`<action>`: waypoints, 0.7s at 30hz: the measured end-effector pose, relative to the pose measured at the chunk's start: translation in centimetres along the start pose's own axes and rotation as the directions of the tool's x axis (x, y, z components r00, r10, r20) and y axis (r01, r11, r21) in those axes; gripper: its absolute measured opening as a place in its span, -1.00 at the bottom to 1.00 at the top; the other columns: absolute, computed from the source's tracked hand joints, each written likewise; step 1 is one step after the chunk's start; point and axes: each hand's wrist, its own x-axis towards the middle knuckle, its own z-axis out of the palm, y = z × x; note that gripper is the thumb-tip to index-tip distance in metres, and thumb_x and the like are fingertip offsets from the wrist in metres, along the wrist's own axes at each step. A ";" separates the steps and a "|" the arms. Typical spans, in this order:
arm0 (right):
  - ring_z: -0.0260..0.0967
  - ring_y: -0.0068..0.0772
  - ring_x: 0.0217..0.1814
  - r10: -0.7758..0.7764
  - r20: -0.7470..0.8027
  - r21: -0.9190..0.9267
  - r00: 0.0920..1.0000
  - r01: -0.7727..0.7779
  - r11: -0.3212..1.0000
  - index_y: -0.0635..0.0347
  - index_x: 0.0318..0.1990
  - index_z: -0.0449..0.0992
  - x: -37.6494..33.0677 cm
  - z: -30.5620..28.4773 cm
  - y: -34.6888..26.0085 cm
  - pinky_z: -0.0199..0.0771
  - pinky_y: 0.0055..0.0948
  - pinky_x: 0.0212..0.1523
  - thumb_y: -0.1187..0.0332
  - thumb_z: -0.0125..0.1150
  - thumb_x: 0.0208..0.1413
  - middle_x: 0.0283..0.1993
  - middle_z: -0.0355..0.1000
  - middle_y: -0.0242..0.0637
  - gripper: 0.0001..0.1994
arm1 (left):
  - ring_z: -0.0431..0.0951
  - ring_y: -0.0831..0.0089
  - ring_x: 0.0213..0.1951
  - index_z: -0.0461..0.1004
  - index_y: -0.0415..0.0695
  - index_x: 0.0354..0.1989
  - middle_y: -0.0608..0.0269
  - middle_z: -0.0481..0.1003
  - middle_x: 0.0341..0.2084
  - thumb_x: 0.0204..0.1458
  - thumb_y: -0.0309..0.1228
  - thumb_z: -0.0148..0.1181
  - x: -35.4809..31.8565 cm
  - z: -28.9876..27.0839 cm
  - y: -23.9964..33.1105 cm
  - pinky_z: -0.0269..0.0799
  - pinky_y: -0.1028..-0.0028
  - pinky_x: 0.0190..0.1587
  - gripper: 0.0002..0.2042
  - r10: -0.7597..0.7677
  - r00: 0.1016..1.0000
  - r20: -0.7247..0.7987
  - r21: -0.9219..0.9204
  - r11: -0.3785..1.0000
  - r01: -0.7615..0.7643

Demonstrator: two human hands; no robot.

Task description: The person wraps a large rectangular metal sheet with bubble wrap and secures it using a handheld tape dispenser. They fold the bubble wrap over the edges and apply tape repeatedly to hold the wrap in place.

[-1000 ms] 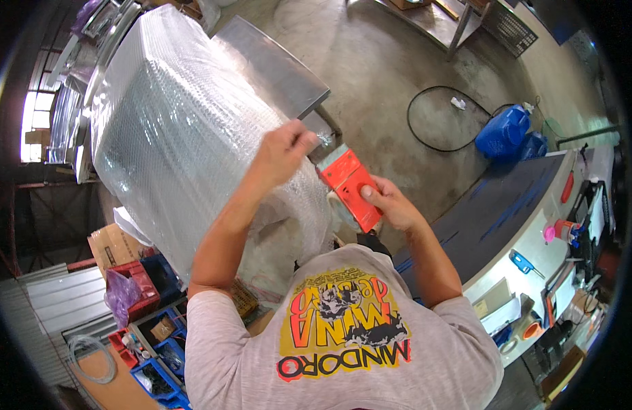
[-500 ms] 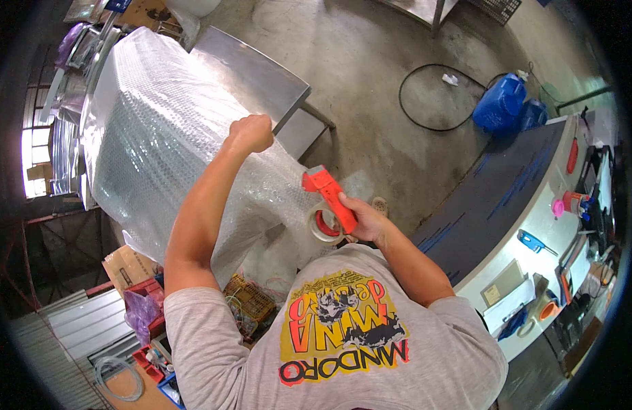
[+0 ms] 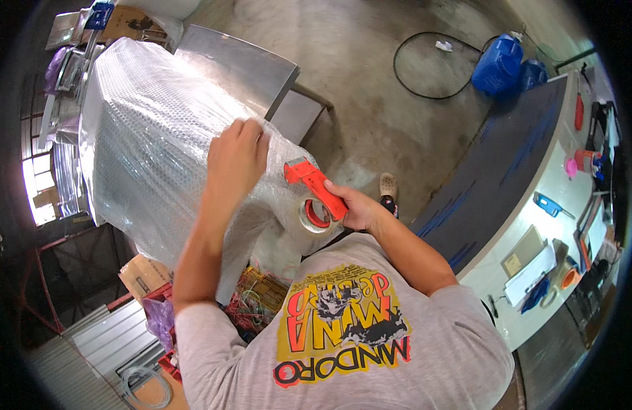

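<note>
A big sheet of clear bubble wrap (image 3: 148,130) is draped over a bulky object on my left, whose shape is hidden beneath it. My left hand (image 3: 237,158) is over the wrap's right side, fingers curled and closed; what they hold, if anything, is hidden. My right hand (image 3: 360,207) grips a red tape dispenser (image 3: 319,188) by its handle, in front of my chest. The dispenser carries a roll of clear tape (image 3: 309,224) and its head points away from me, close to the wrap's near right part.
A metal table (image 3: 241,65) stands beyond the wrap. On the right is a workbench with a dark top (image 3: 493,157) and a pale strip holding a blue-handled tool (image 3: 548,203) and papers. Blue jugs (image 3: 499,65) and a black hose (image 3: 396,65) lie on the floor. A yellow crate (image 3: 258,294) is low left.
My left hand has drawn back toward me and left across the wrap, fingers still curled. The tape dispenser has shifted slightly left in my right hand. The view has tilted a little.
</note>
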 end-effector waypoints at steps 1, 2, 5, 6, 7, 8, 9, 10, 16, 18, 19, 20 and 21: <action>0.41 -0.53 -0.30 0.002 0.027 -0.009 1.000 -0.001 1.000 0.04 -0.07 0.56 0.3 -0.3 0.2 0.41 -0.43 -0.21 -0.15 0.25 0.21 -0.29 0.51 -0.46 -0.56 | 0.59 0.01 -0.20 0.53 -0.18 -0.22 0.00 0.57 -0.27 0.18 -0.14 0.19 -3.2 -1.0 1.0 0.43 0.04 -0.19 -0.69 -0.082 0.994 -0.069 -0.132 0.989 0.072; 0.41 -0.54 -0.27 0.027 -0.023 -0.034 0.999 -0.028 0.999 0.04 -0.05 0.57 0.5 -0.7 0.3 0.41 -0.43 -0.18 -0.15 0.26 0.20 -0.25 0.53 -0.47 -0.54 | 0.60 -0.04 -0.20 0.53 -0.19 -0.16 -0.06 0.58 -0.23 0.15 -0.07 0.22 -6.6 -1.6 1.9 0.45 0.02 -0.18 -0.62 -0.239 0.948 0.209 -0.087 0.961 0.261; 0.39 -0.56 -0.29 -0.063 -0.073 -0.028 0.995 0.061 0.998 0.04 -0.07 0.58 1.1 -1.3 1.0 0.39 -0.45 -0.22 -0.13 0.26 0.20 -0.27 0.52 -0.50 -0.56 | 0.63 -0.13 -0.13 0.51 -0.25 0.01 -0.23 0.58 -0.16 0.09 0.02 0.26 -14.0 1.5 3.7 0.50 0.00 -0.12 -0.46 -0.285 0.815 0.505 -0.019 0.940 0.340; 0.40 -0.56 -0.30 -0.096 -0.104 -0.045 0.990 0.092 0.995 0.05 -0.07 0.58 1.3 -1.4 1.3 0.42 -0.45 -0.22 -0.13 0.27 0.20 -0.27 0.54 -0.49 -0.57 | 0.61 -0.17 -0.10 0.49 -0.27 0.03 -0.26 0.58 -0.17 0.09 0.02 0.26 -15.2 4.2 4.1 0.49 -0.01 -0.08 -0.43 -0.249 0.884 0.396 -0.160 0.929 0.333; 0.41 -0.56 -0.30 -0.118 -0.043 -0.040 0.992 0.117 0.992 0.05 -0.06 0.58 1.2 -1.4 1.6 0.42 -0.46 -0.20 -0.12 0.26 0.22 -0.25 0.55 -0.48 -0.57 | 0.60 -0.20 -0.07 0.48 -0.29 0.06 -0.29 0.57 -0.17 0.09 0.03 0.26 -16.0 7.0 4.3 0.49 -0.03 -0.05 -0.41 -0.274 0.901 0.337 -0.270 0.888 0.371; 0.42 -0.56 -0.31 -0.140 -0.017 -0.034 0.990 0.140 0.990 0.05 -0.05 0.58 1.3 -1.3 1.9 0.43 -0.46 -0.19 -0.11 0.25 0.23 -0.23 0.56 -0.47 -0.57 | 0.60 -0.21 -0.11 0.47 -0.30 0.03 -0.31 0.57 -0.20 0.10 -0.01 0.27 -16.3 9.6 3.8 0.49 -0.03 -0.07 -0.44 -0.245 0.915 0.320 -0.311 0.885 0.346; 0.43 -0.56 -0.31 -0.163 0.043 -0.015 0.986 0.164 0.986 0.06 -0.03 0.58 1.1 -1.3 2.2 0.44 -0.47 -0.18 -0.10 0.24 0.24 -0.22 0.57 -0.46 -0.58 | 0.61 -0.23 -0.15 0.46 -0.31 0.01 -0.32 0.57 -0.24 0.10 -0.05 0.28 -16.4 12.1 3.2 0.50 -0.02 -0.10 -0.47 -0.234 0.917 0.322 -0.352 0.870 0.345; 0.44 -0.56 -0.31 -0.202 -0.002 -0.059 0.979 0.201 0.978 0.07 -0.03 0.58 1.0 -1.2 2.5 0.45 -0.47 -0.18 -0.08 0.23 0.25 -0.20 0.58 -0.44 -0.58 | 0.61 -0.24 -0.19 0.45 -0.32 -0.02 -0.33 0.57 -0.27 0.11 -0.09 0.29 -17.3 13.8 2.4 0.51 -0.02 -0.12 -0.50 -0.219 0.919 0.328 -0.390 0.855 0.343; 0.47 -0.58 -0.34 -0.333 -0.019 -0.065 0.943 0.331 0.941 0.14 -0.03 0.59 -1.4 -1.1 7.3 0.54 -0.42 -0.27 -0.04 0.16 0.32 -0.20 0.59 -0.41 -0.59 | 0.56 -0.16 -0.28 0.44 -0.29 -0.12 -0.15 0.54 -0.31 0.11 -0.34 0.27 -24.6 13.6 -4.1 0.42 -0.02 -0.21 -0.71 -0.027 0.990 -0.138 -0.334 0.942 -0.021; 0.46 -0.59 -0.39 -0.361 0.007 -0.055 0.932 0.361 0.931 0.13 -0.05 0.58 -1.9 -1.1 10.1 0.53 -0.44 -0.27 -0.05 0.16 0.31 -0.26 0.58 -0.42 -0.59 | 0.54 -0.15 -0.30 0.45 -0.27 -0.11 -0.11 0.53 -0.34 0.09 -0.37 0.29 -25.5 12.7 -5.1 0.41 0.00 -0.23 -0.72 0.068 0.969 -0.238 -0.243 0.962 -0.127; 0.46 -0.59 -0.41 -0.359 -0.061 -0.055 0.932 0.356 0.933 0.12 -0.05 0.58 -2.3 -1.3 11.6 0.53 -0.44 -0.27 -0.05 0.16 0.31 -0.29 0.58 -0.43 -0.59 | 0.53 -0.16 -0.31 0.44 -0.26 -0.11 -0.11 0.52 -0.36 0.09 -0.38 0.29 -25.6 12.4 -5.3 0.40 0.00 -0.24 -0.72 0.082 0.968 -0.238 -0.197 0.972 -0.131; 0.45 -0.60 -0.49 -0.376 -0.075 -0.015 0.924 0.376 0.927 0.09 -0.10 0.57 -2.4 -1.2 13.6 0.51 -0.49 -0.32 -0.07 0.20 0.28 -0.36 0.55 -0.46 -0.60 | 0.51 -0.16 -0.32 0.44 -0.25 -0.11 -0.10 0.51 -0.37 0.09 -0.39 0.29 -25.6 12.2 -5.5 0.39 0.01 -0.24 -0.73 0.118 0.964 -0.237 -0.149 0.976 -0.157; 0.45 -0.60 -0.49 -0.393 -0.087 0.009 0.915 0.395 0.919 0.09 -0.09 0.58 -2.2 -1.1 15.3 0.49 -0.50 -0.35 -0.07 0.21 0.27 -0.36 0.55 -0.47 -0.60 | 0.53 -0.13 -0.30 0.43 -0.25 -0.04 -0.08 0.51 -0.38 0.07 -0.41 0.30 -25.4 12.2 -5.7 0.40 0.02 -0.25 -0.68 0.137 0.960 -0.242 -0.091 0.982 -0.164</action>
